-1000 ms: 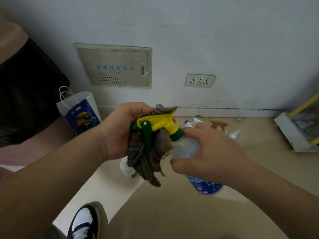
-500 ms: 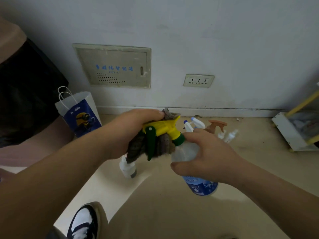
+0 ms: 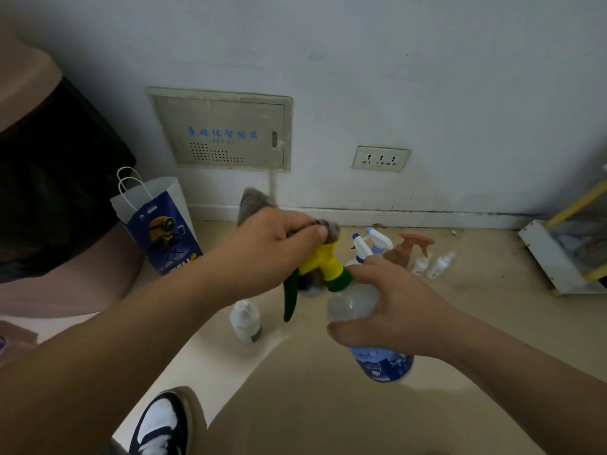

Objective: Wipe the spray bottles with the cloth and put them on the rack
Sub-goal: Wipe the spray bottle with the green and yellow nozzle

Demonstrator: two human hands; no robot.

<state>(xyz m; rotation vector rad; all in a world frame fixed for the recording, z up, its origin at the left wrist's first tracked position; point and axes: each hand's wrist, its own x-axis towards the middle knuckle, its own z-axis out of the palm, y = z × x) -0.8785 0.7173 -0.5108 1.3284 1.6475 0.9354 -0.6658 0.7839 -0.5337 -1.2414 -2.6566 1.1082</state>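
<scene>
- Yellow plastic formed the head of the one spray bottle in hand, with a green collar and a green trigger hanging down below the left fingers.
- Right hand: fingers and thumb were curled round the bottle's clear shoulder, holding it tilted in the air, its blue label at the low end under the thumb.
- Left hand: fingers were bunched round the one grey-brown cloth, pressing it on top of the yellow head; a corner of cloth stuck up behind the knuckles.
- Six more bottles stood on the floor: one small white bottle below the left fingers, and, just beyond the right fingertips, two white sprayers with blue tips, one brown sprayer and two small pale bottles.
- One white rack with yellow posts sat well to the right of the right fingers, against the wall (what lay on it was too blurred to tell).
- One paper bag stood left of the left hand; one wall panel and one socket were above the fingers; one shoe showed below.
</scene>
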